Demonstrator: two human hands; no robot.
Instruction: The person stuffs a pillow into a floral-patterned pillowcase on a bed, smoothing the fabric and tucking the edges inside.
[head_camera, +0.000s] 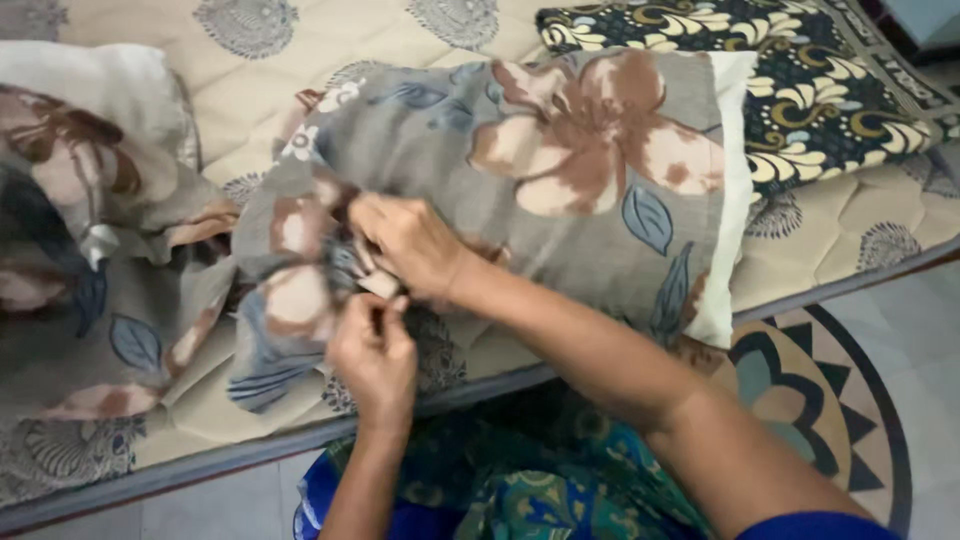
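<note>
A pillow in a grey floral pillowcase (560, 170) with large brown flowers lies on the bed. Its open end is gathered at the left. My right hand (410, 240) grips the bunched fabric at that open end, fingers curled over it. Just below, my left hand (375, 350) pinches a small piece of the same cloth between thumb and fingers. The two hands nearly touch.
A second pillow and a loose matching sheet (90, 250) lie at the left. A dark patterned cloth (830, 90) rests at the top right. The cream quilted mattress (250, 80) has a grey edge (200, 465). A round patterned floor mat (840, 400) lies at the right.
</note>
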